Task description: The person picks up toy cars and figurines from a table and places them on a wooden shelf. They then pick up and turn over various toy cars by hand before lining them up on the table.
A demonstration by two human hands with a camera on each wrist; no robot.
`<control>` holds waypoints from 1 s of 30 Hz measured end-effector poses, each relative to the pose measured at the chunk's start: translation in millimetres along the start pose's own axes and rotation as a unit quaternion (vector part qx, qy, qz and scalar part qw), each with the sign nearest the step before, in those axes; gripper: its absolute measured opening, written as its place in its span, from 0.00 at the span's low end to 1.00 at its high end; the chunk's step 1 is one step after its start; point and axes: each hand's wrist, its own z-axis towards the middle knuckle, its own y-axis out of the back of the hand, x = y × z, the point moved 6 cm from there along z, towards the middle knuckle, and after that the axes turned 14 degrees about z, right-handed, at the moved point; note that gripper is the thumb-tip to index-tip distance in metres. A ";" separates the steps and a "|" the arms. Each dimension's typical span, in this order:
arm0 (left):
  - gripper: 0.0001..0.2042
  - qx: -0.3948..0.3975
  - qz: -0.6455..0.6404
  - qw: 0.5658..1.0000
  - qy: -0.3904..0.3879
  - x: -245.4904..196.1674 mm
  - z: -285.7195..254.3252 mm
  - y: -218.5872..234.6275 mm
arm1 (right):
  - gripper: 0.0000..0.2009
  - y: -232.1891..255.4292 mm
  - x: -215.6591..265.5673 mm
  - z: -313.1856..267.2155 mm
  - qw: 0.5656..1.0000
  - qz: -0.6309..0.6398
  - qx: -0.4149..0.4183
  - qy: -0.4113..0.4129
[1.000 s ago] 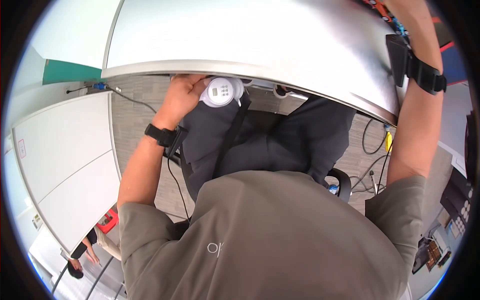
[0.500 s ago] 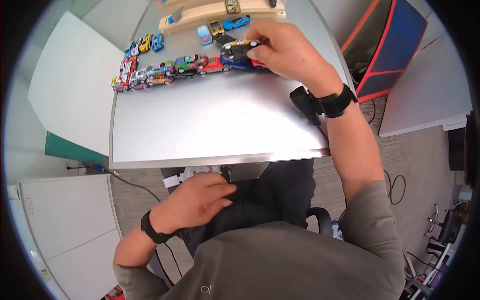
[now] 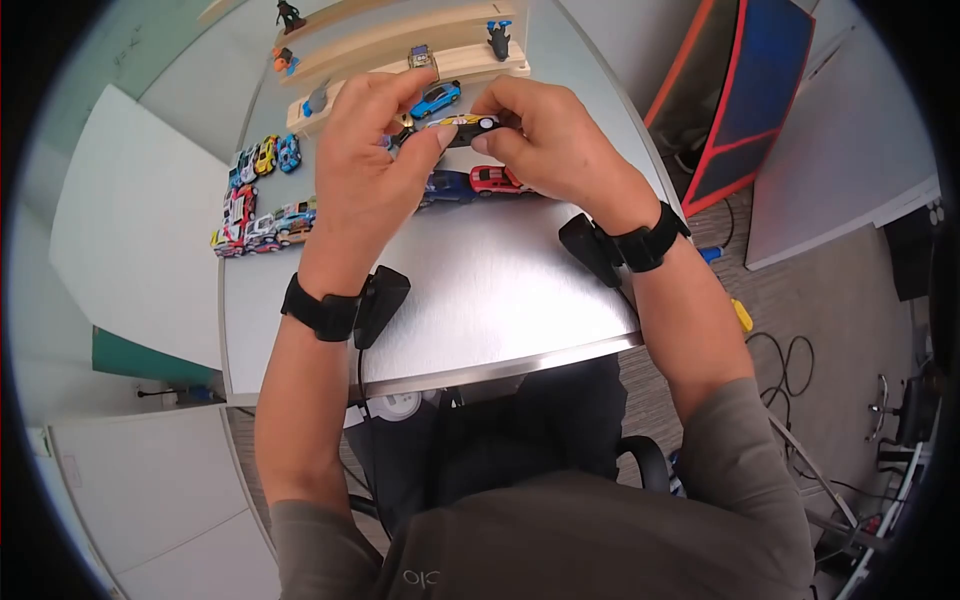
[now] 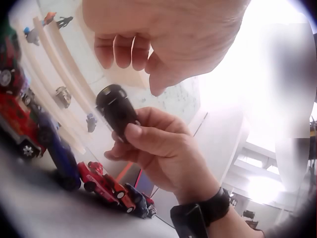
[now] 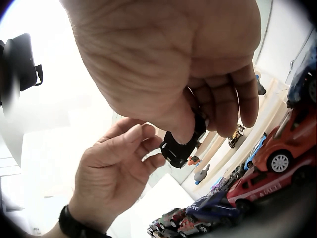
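My right hand [image 3: 555,140] pinches a small toy car [image 3: 465,128] between thumb and fingers, above the table. The car has a yellow and white side, and its black underside [image 4: 116,106] faces the left wrist view. Close beside its other end is my left hand [image 3: 365,160], thumb and fingertips near the car. In the right wrist view the left hand [image 5: 111,171] has loosely bent fingers and a gap before the car. Below the hands, a dark blue toy car [image 3: 447,187] and a red toy car [image 3: 497,180] stand on the metal table [image 3: 480,270].
More toy cars [image 3: 240,215] are lined up at the table's left side. A bright blue car [image 3: 436,98] sits behind the hands. Wooden tracks [image 3: 465,62] cross the back, bearing a dark animal figure [image 3: 499,42]. A white device [image 3: 400,405] lies on the lap below the table edge.
My left hand has left the white device on the lap and risen to the toy car. My right hand has lifted that car from over the row. The head view has tilted up.
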 end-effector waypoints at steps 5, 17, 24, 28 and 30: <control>0.19 0.035 -0.032 0.999 -0.012 9.4 -9.7 -15.5 | 0.07 -3.1 1.8 -1.6 0.999 0.023 0.002 0.026; 0.14 0.101 -0.115 0.987 0.047 26.9 -29.1 -21.4 | 0.10 -17.0 5.4 -5.5 0.997 0.062 0.007 0.036; 0.13 0.091 -0.134 0.983 0.088 32.6 -30.4 -19.4 | 0.11 -19.2 5.7 -5.2 0.997 0.070 0.025 0.028; 0.13 0.080 -0.122 0.987 0.067 33.6 -29.6 -18.6 | 0.12 -17.5 10.3 -5.6 0.997 0.042 0.022 0.067; 0.13 0.089 -0.138 0.984 0.074 34.0 -30.1 -19.6 | 0.11 -17.8 12.6 -5.6 0.997 0.038 0.021 0.068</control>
